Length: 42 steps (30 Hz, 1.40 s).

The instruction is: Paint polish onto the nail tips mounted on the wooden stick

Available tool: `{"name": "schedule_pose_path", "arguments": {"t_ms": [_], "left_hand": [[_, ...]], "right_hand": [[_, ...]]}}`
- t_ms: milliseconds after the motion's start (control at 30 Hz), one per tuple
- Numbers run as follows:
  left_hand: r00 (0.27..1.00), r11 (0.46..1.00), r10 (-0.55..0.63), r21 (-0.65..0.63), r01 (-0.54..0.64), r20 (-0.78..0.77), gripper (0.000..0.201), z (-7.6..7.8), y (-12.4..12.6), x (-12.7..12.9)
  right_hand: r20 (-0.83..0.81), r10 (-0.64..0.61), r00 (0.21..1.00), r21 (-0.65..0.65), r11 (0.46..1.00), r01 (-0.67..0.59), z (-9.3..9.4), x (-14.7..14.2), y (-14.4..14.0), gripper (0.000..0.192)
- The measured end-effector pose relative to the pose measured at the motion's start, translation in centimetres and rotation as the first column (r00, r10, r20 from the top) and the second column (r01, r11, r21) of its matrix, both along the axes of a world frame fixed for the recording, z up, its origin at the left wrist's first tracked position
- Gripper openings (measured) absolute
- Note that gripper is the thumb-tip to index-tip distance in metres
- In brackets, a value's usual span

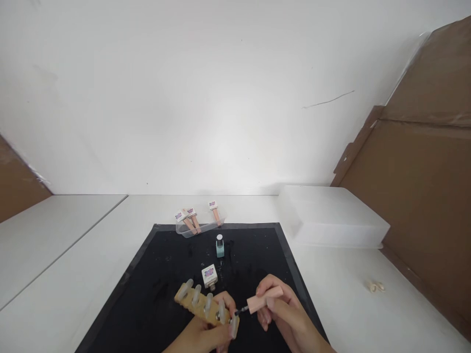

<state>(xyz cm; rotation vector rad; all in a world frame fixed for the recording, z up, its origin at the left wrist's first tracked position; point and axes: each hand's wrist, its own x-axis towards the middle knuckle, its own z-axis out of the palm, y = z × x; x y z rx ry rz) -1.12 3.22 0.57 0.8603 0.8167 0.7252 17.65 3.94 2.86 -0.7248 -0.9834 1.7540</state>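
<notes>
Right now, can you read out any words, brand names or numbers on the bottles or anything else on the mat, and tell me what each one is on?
No text can be read.
Open bottle by the nail holder: white label with a purple mark, too blurred to read.
Three capped bottles in the clear tray: same purple-marked labels, too small to read.
Mint bottle: no label shows.
Brush cap in the right hand: plain.

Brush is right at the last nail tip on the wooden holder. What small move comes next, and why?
Probably draw the brush along the end nail tip. The right hand holds the pink brush cap with its dark bristles beside the clear false nail tip at the near end of the wooden nail holder, which the left hand steadies. Whether the bristles touch it is unclear.
</notes>
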Motion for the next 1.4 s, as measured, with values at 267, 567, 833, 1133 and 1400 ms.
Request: {"name": "schedule_pose_path", "arguments": {"t_ms": [267,567,833,1133,1400], "left_hand": [[0.999,0.999,-0.044,-0.029,0.044,0.003,0.033,0.1,0.1,0.0],[0.998,0.998,-0.067,-0.006,0.067,-0.005,0.032,0.1,0.0,0.1],[0.982,0.983,-0.153,0.082,0.163,-0.113,0.035,-0.4,0.4,-0.2],[0.974,0.965,-0.132,0.201,0.168,-0.182,0.019,-0.4,0.3,0.0],[0.973,0.955,-0.105,0.252,0.157,-0.206,0.015,-0.5,0.2,-0.1]], "right_hand": [[0.134,0.068,0.989,0.061,0.995,-0.077,-0.2,0.0,-0.1,0.034],[0.102,-0.037,0.994,0.094,0.995,0.027,0.0,0.3,0.1,0.038],[0.378,-0.117,0.918,0.200,0.979,0.043,-0.1,0.7,0.3,0.041],[0.439,0.002,0.898,0.223,0.969,-0.111,0.8,0.6,-0.1,0.037],[0.478,-0.065,0.876,0.263,0.962,-0.072,0.6,0.8,0.0,0.039]]}}
